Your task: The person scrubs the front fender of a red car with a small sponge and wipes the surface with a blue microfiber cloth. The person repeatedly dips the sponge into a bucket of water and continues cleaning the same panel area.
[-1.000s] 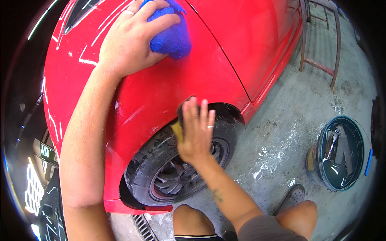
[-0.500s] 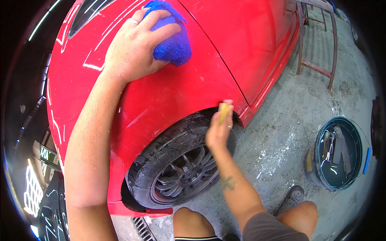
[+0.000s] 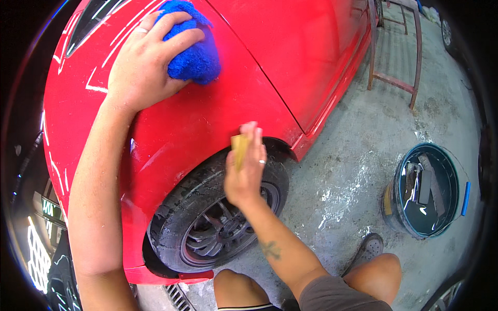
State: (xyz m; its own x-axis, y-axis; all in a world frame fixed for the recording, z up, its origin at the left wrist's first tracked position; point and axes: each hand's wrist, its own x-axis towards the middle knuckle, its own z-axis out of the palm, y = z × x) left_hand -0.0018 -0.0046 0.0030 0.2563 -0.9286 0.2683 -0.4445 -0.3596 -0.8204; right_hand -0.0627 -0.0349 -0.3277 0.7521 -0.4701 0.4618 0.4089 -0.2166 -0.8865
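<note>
My left hand (image 3: 140,65) is closed round a bunched blue microfibre cloth (image 3: 194,59), resting on the red car body panel (image 3: 228,103) above the rear wheel. My right hand (image 3: 248,171) is at the rim of the wheel arch, its fingers held long and together. Between thumb and fingers it grips a small flat yellow piece that looks like sandpaper (image 3: 239,149), somewhat blurred by motion. Below the arch sits the black tyre (image 3: 176,212) with its dark multi-spoke wheel (image 3: 220,230). The palm side of the right hand's grip is partly hidden.
To the right, a dark bucket (image 3: 388,205) with a blue handle holds water and several blocks or flat tools (image 3: 424,186). A metal stand (image 3: 394,82) is farther back. My shoe (image 3: 369,249) rests on the wet grey floor (image 3: 332,207). A drain grate (image 3: 179,298) is near the wheel.
My right hand has moved left along the wheel arch with the yellow piece. The left hand stays on the panel with the cloth; the whole view has shifted slightly.
</note>
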